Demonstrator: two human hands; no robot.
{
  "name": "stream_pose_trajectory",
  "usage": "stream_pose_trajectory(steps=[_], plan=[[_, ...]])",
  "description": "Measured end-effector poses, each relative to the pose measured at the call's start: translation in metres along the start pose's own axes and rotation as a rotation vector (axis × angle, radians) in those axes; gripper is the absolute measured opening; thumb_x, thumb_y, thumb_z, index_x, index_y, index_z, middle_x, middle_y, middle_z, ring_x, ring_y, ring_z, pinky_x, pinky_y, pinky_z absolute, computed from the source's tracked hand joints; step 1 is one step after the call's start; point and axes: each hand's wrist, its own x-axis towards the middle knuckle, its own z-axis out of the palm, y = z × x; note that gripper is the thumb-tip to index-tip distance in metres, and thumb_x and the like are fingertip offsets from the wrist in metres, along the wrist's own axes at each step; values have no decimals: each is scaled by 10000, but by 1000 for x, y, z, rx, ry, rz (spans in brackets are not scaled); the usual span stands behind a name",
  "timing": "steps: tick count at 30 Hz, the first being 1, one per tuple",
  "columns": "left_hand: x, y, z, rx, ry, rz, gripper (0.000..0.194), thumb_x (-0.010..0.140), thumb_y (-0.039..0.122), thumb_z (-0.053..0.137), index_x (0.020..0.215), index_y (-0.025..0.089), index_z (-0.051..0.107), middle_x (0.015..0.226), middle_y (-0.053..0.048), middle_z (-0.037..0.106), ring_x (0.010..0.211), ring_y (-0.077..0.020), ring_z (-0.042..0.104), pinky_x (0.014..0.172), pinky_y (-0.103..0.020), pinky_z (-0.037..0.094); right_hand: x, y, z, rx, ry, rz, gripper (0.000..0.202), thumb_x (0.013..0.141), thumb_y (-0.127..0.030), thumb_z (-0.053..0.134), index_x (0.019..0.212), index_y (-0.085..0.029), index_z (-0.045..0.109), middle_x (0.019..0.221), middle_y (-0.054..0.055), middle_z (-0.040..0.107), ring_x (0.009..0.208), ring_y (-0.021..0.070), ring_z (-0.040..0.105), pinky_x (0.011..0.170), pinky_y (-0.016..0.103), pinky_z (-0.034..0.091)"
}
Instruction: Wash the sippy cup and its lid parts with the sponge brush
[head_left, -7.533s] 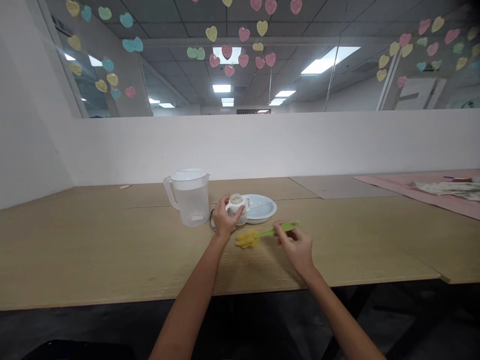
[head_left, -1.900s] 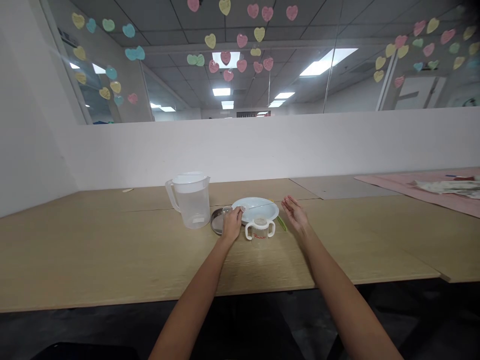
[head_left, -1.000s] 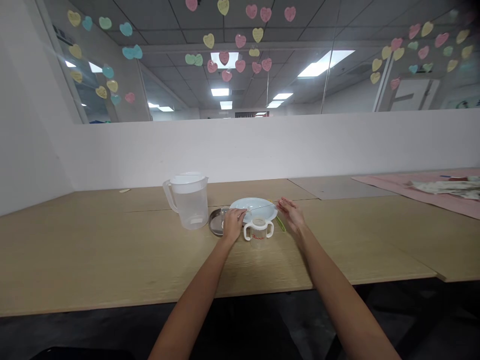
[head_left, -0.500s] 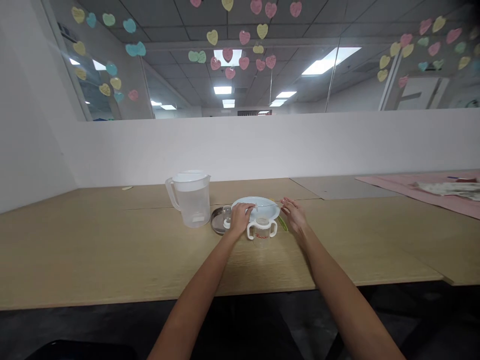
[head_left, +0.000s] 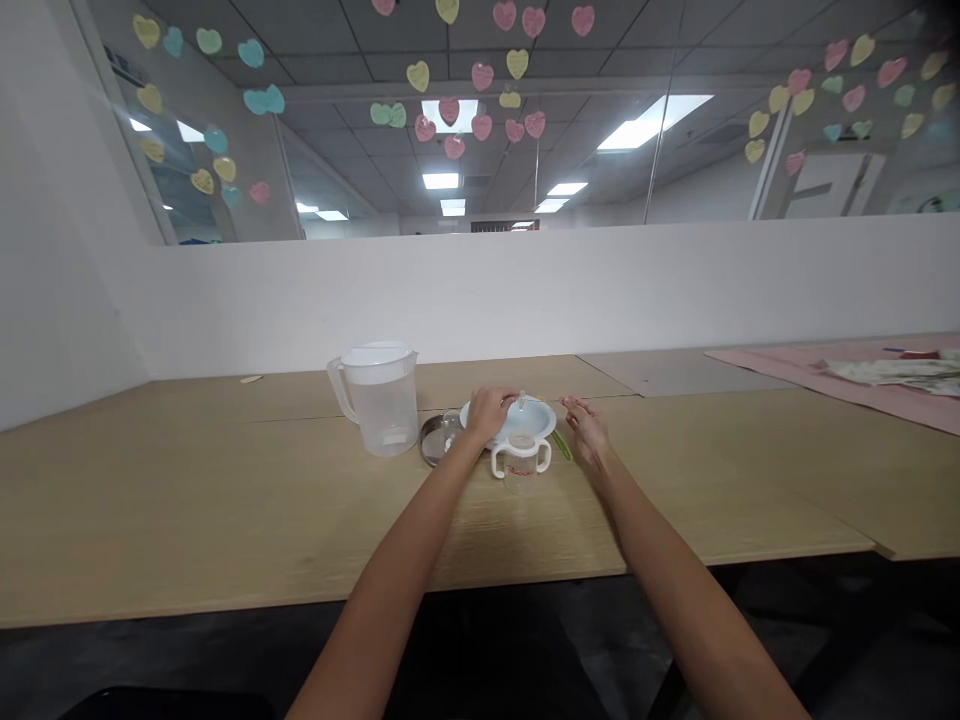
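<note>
My left hand [head_left: 491, 412] is over the left rim of a pale blue basin [head_left: 541, 420], closed on a small clear piece [head_left: 522, 400] that sticks up past the fingertips. My right hand [head_left: 588, 428] is at the basin's right side, its fingertips pinched together; what they hold is too thin to name. In front of the basin stands a clear cup [head_left: 520, 472] with two white handles and red lettering. A round metal dish [head_left: 430, 447] is left of the basin, with a clear domed piece [head_left: 451, 424] at it, partly behind my left forearm.
A translucent lidded pitcher [head_left: 386, 405] stands to the left. A slim green object [head_left: 562, 446] lies beside the basin's right edge. Far right, a pink cloth [head_left: 795, 372] bears several items. A white wall [head_left: 480, 300] with windows above closes off the table's back.
My left hand has moved slightly right and up over the basin, and the clear piece now stands up from its fingers. The thin line between the hands is hard to see now.
</note>
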Motion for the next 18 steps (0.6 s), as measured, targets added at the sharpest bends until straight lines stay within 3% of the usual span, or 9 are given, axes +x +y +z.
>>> stream_pose_trajectory(steps=[11,18], plan=[[13,15,1,58,-78,75,221,857,221,511,965,220,704,1007,-53,706,960,-201,627,919,-317,406,-2,-3,5,-30,-1,2,276,509,-244,809,716,-144,657,771,24,692,509,39,489,454,145,409],[9,15,7,18,-97,90,237,861,219,500,1004,208,689,1033,-57,697,946,-184,631,854,-276,451,-14,-11,16,15,-85,14,286,489,-246,822,697,-147,653,713,28,685,568,84,568,491,175,451]])
